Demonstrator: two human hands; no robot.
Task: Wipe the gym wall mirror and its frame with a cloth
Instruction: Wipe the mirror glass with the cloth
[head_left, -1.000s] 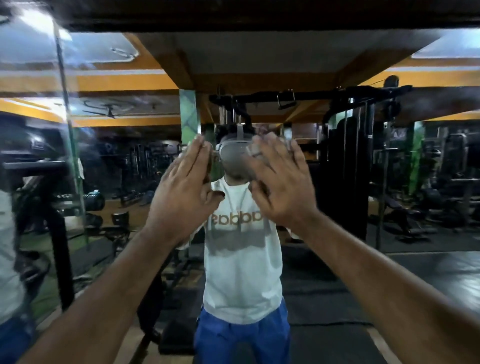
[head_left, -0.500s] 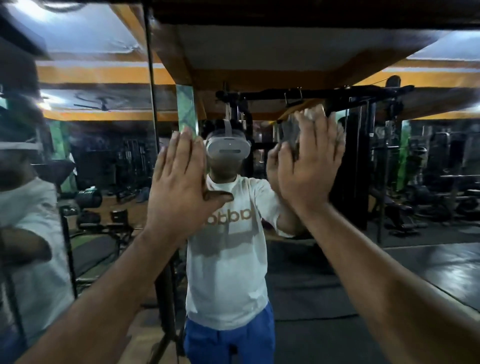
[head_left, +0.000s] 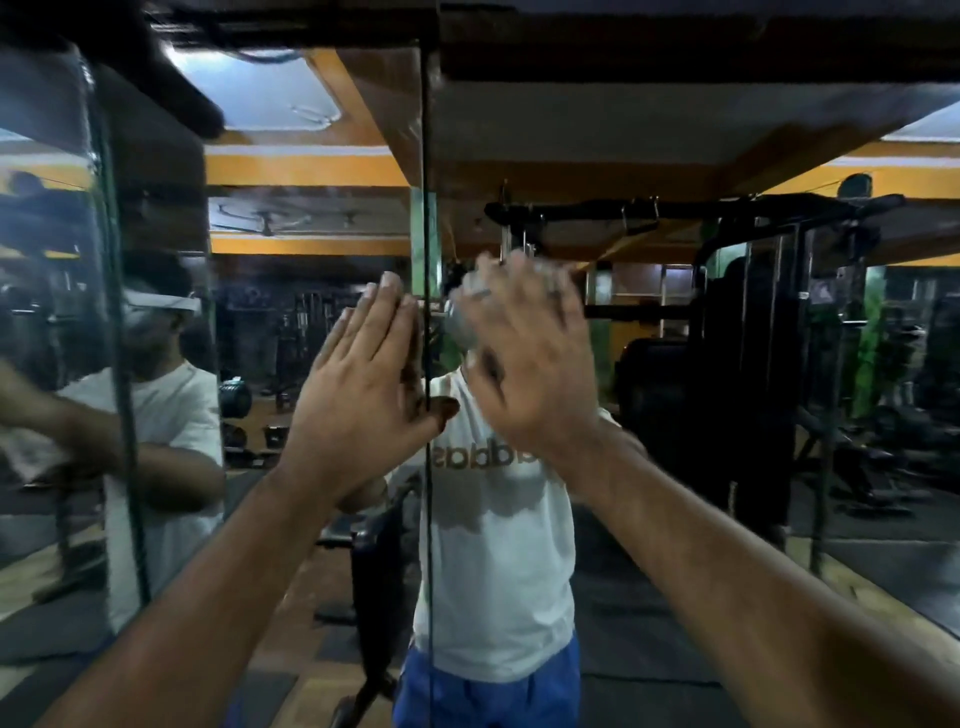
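The wall mirror (head_left: 701, 493) fills the view and reflects me and the gym. A dark strip along the top looks like its frame (head_left: 649, 36). A vertical seam (head_left: 427, 156) splits two panels. My left hand (head_left: 363, 384) lies flat on the glass, fingers straight, right beside the seam. My right hand (head_left: 535, 358) is blurred, fingers spread, pressing a pale cloth (head_left: 553, 270) against the right panel. Only the cloth's edge shows past the fingertips.
An angled mirror panel (head_left: 52, 322) stands at the left and shows my reflection from the side, with the cloth under the hand. Reflected weight machines (head_left: 753, 338) and dumbbells (head_left: 236, 397) are seen in the glass.
My right hand has swept left and slightly down across the glass with the cloth. The view has turned left, so the seam now sits between my hands. My left hand stays flat.
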